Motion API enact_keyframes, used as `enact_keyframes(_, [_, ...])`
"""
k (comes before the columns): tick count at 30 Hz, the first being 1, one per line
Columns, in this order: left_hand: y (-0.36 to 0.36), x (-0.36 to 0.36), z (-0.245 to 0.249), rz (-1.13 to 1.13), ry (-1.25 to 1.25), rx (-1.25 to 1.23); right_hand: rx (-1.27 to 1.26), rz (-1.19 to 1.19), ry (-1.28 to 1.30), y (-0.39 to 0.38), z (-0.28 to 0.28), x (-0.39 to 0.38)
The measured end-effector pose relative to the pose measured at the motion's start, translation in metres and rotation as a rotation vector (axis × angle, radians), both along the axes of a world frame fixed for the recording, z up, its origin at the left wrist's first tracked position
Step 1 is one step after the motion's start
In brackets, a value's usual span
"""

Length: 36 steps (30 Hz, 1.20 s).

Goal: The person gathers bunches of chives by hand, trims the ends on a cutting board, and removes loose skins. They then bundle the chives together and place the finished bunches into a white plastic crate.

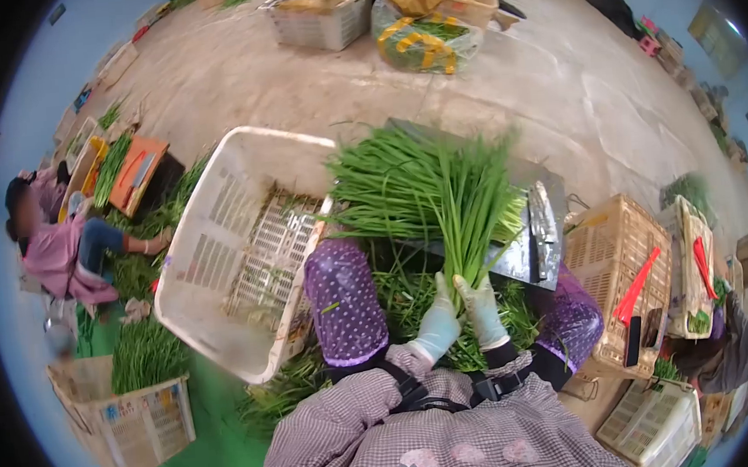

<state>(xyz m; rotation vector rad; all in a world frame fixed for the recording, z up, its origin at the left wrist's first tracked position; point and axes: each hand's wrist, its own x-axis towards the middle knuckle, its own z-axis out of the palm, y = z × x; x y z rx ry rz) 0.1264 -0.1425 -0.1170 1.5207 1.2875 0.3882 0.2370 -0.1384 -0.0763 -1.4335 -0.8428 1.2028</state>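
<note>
Both of my hands wear pale gloves and are close together in front of my lap. Between them stands a bunch of long green chives (464, 218), its stem ends down at my fingers and its leaves fanning upward. My left hand (437, 323) grips the bunch from the left, thumb pointing up. On the other side my right hand (482, 314) presses against the stems. Behind the bunch, a thick pile of chives (388, 185) lies across a dark low stand with a shiny metal plate (521, 253). Loose leaves (409, 305) lie below, between my knees.
A large white plastic crate (210, 245) with leaf scraps stands at my left. On my right, a beige crate (619, 260) carries a red strip (638, 287) and a phone (632, 341). A co-worker (62, 238) sits far left, near another crate of chives (148, 418).
</note>
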Motion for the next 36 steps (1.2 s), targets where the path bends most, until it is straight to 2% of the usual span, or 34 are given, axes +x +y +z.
enact_keyframes(1, [0.002, -0.004, 0.013, 0.009, -0.057, -0.038, 0.007, -0.073, 0.042, -0.002, -0.005, 0.002])
enact_keyframes(2, [0.003, -0.009, 0.017, 0.021, -0.332, -0.058, 0.020, -0.096, 0.057, -0.003, -0.015, 0.006])
enact_keyframes(3, [0.002, -0.012, 0.008, 0.029, -0.353, 0.034, 0.076, -0.060, -0.098, -0.005, -0.018, 0.011])
enact_keyframes(6, [0.004, -0.012, -0.021, 0.177, -0.630, -0.184, 0.070, -0.030, -0.213, -0.012, -0.024, 0.019])
enact_keyframes(8, [0.003, -0.005, -0.050, 0.175, -0.576, -0.095, -0.012, -0.021, 0.003, -0.011, -0.024, 0.017])
enact_keyframes(9, [0.006, -0.006, -0.032, 0.181, -0.526, 0.000, -0.015, -0.020, 0.006, -0.010, -0.017, 0.016])
enact_keyframes(10, [0.005, -0.009, -0.013, 0.256, -0.532, -0.232, -0.050, 0.009, -0.068, -0.011, -0.008, 0.018])
enact_keyframes(11, [0.011, -0.012, 0.000, 0.263, -0.526, -0.235, -0.086, 0.040, -0.140, -0.013, -0.003, 0.020])
enact_keyframes(12, [0.017, -0.019, 0.009, 0.263, -0.624, -0.386, 0.133, 0.101, 0.215, -0.006, -0.016, 0.021])
enact_keyframes(13, [0.022, -0.027, 0.017, 0.262, -0.716, -0.539, 0.018, -0.096, 0.563, -0.006, -0.029, 0.022])
enact_keyframes(15, [0.032, -0.048, 0.064, 0.180, -0.904, -0.520, 0.185, 0.034, 0.609, -0.003, -0.072, 0.036])
enact_keyframes(16, [0.037, -0.059, 0.087, 0.163, -0.916, -0.530, 0.088, 0.004, 0.319, -0.001, -0.070, 0.028])
enact_keyframes(17, [0.042, -0.071, 0.107, 0.141, -0.925, -0.541, 0.014, 0.026, 0.150, 0.004, -0.062, 0.014])
enact_keyframes(19, [0.050, -0.089, 0.127, 0.106, -1.074, -0.482, -0.023, 0.213, -0.435, 0.019, -0.065, -0.017])
enact_keyframes(21, [0.058, -0.103, 0.140, 0.115, -1.125, -0.395, 0.299, 0.122, -0.835, 0.034, -0.087, -0.053])
enact_keyframes(22, [0.062, -0.111, 0.145, 0.101, -1.145, -0.364, 0.290, 0.202, -0.948, 0.036, -0.091, -0.067])
enact_keyframes(23, [0.067, -0.118, 0.150, 0.091, -1.171, -0.328, 0.250, 0.331, -1.120, 0.026, -0.126, -0.088])
enact_keyframes(25, [0.073, -0.123, 0.158, 0.101, -1.284, -0.323, 0.104, 1.116, -1.351, 0.000, -0.181, -0.106])
enact_keyframes(26, [0.073, -0.124, 0.166, 0.134, -1.296, -0.321, 0.139, 1.202, -1.372, -0.010, -0.207, -0.118])
enact_keyframes(27, [0.076, -0.126, 0.167, 0.124, -1.287, -0.317, 0.174, 1.289, -1.395, -0.011, -0.193, -0.122])
enact_keyframes(28, [0.080, -0.130, 0.164, 0.132, -1.301, -0.309, 0.107, 1.378, -1.341, -0.009, -0.181, -0.123])
enact_keyframes(31, [0.082, -0.132, 0.155, 0.148, -1.331, -0.299, 0.214, 1.315, -1.193, -0.007, -0.151, -0.107])
enact_keyframes(33, [0.084, -0.127, 0.149, 0.153, -1.330, -0.342, 0.260, 1.150, -1.063, -0.010, -0.090, -0.082])
enact_keyframes(35, [0.086, -0.120, 0.140, 0.069, -1.320, -0.358, 0.399, 0.854, -1.010, -0.012, -0.052, -0.057])
enact_keyframes(36, [0.081, -0.113, 0.142, 0.113, -1.304, -0.384, 0.371, 0.728, -0.880, -0.008, -0.038, -0.042])
